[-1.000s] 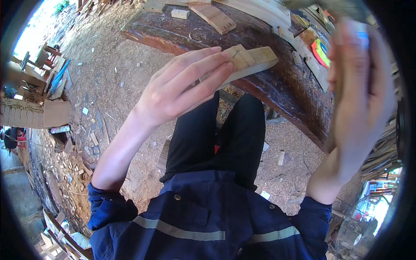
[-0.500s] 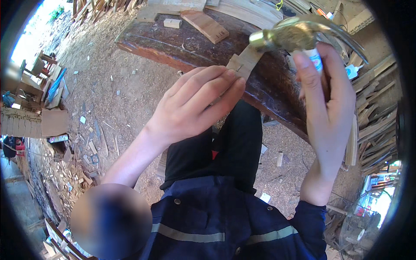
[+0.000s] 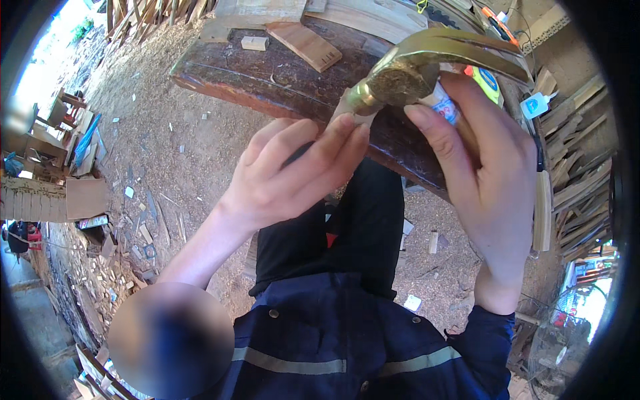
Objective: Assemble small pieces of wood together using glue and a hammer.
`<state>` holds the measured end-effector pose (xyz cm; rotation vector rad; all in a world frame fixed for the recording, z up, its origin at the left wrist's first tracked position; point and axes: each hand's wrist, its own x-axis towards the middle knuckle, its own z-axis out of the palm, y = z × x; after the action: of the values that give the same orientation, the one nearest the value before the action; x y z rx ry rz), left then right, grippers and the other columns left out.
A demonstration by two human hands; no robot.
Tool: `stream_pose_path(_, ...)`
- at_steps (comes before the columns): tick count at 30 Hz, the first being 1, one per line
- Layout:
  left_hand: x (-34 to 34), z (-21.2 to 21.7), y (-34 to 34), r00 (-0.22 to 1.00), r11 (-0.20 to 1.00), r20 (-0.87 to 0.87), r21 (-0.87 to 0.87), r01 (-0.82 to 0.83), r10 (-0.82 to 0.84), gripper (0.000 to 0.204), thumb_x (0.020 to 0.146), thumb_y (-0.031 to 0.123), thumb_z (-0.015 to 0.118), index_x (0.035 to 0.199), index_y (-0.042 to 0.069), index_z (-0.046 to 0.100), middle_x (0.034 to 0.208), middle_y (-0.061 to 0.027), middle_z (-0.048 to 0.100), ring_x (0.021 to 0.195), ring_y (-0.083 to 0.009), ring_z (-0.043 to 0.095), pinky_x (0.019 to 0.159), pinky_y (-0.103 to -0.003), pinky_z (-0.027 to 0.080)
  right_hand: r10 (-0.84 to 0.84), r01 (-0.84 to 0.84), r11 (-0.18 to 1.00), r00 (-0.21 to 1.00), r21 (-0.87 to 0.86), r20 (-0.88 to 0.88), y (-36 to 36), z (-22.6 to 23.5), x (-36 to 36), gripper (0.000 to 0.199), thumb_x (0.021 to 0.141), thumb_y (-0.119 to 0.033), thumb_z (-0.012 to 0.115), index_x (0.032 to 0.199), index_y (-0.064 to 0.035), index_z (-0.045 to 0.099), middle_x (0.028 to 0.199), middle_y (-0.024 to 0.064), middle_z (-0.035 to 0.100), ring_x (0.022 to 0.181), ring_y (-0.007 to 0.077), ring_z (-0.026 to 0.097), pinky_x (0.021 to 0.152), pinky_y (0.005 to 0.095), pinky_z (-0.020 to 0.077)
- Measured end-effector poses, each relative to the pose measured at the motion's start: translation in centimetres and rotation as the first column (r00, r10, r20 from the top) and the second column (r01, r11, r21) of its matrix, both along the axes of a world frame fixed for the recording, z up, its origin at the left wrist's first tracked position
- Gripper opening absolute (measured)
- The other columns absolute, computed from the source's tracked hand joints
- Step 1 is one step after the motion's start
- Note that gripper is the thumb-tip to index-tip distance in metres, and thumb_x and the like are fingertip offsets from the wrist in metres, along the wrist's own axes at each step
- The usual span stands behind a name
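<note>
Dark wooden desk is lying beyond the knees. Right hand, fingers wrapped shut, is gripping a claw hammer just below its head. Left hand, fingers closed, is pinching a small wooden piece under the hammer face, touching it.

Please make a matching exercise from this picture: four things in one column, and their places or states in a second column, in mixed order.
Things:
1. claw hammer
2. small wood piece
3. flat board
4. small wood block

Places or states:
a. lies alone near the far edge of the dark bench
b. pinched in the left hand
c. held in the right hand
d. lies slanted on the bench, right of the block

Pairs: 1-c, 2-b, 3-d, 4-a
</note>
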<state>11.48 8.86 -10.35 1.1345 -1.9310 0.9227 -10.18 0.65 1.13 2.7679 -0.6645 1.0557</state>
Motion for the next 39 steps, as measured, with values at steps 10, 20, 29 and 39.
stream_pose_path(10,0.0,-0.2,-1.2,0.996,0.995,-0.032,-0.047,0.086,-0.088,0.041,0.08,0.015,0.083,0.12,0.01,0.076,0.121,-0.0038,0.07,0.113,-0.0227,0.064,0.092,-0.038,0.057,-0.285,0.233,0.958,0.814,0.166,0.507,-0.4,2.0,-3.1,0.028,0.104,-0.031,0.067,0.114,-0.0061,0.074,0.081,0.0036,0.071,0.063,0.007,0.062,0.057,0.0209,0.0426)
stream_pose_path(20,0.1,-0.1,-0.3,0.995,0.997,-0.069,0.024,0.076,-0.074,0.044,0.079,0.015,0.082,0.122,0.008,0.075,0.125,-0.008,0.069,0.114,-0.0257,0.065,0.092,-0.039,0.057,-0.288,0.236,0.909,0.952,0.343,0.109,-0.3,0.8,0.0,0.033,0.103,-0.03,0.068,0.12,-0.0024,0.068,0.089,0.0068,0.068,0.075,0.0137,0.064,0.067,0.0267,0.0475)
stream_pose_path(29,-1.0,-0.5,0.4,0.967,0.974,-0.235,0.177,0.143,-0.1,0.047,0.08,0.014,0.085,0.124,0.004,0.072,0.135,-0.0134,0.063,0.118,-0.0326,0.064,0.095,-0.042,0.057,-0.319,0.302,0.915,0.947,0.266,0.024,-2.1,-1.8,-0.8,0.033,0.098,-0.03,0.071,0.112,0.0001,0.069,0.08,0.0159,0.066,0.069,0.0331,0.064,0.066,0.0418,0.0493)
stream_pose_path(39,-3.8,1.2,1.0,0.76,0.971,-0.649,0.192,0.145,0.015,0.041,0.079,0.008,0.086,0.117,0.003,0.076,0.127,-0.0185,0.069,0.106,-0.0345,0.073,0.09,-0.039,0.06,-0.386,0.377,0.899,0.923,0.223,-0.004,-2.7,-2.4,-1.7,0.038,0.098,-0.034,0.071,0.114,0.0008,0.068,0.095,0.0183,0.068,0.082,0.0408,0.068,0.071,0.0466,0.0529)
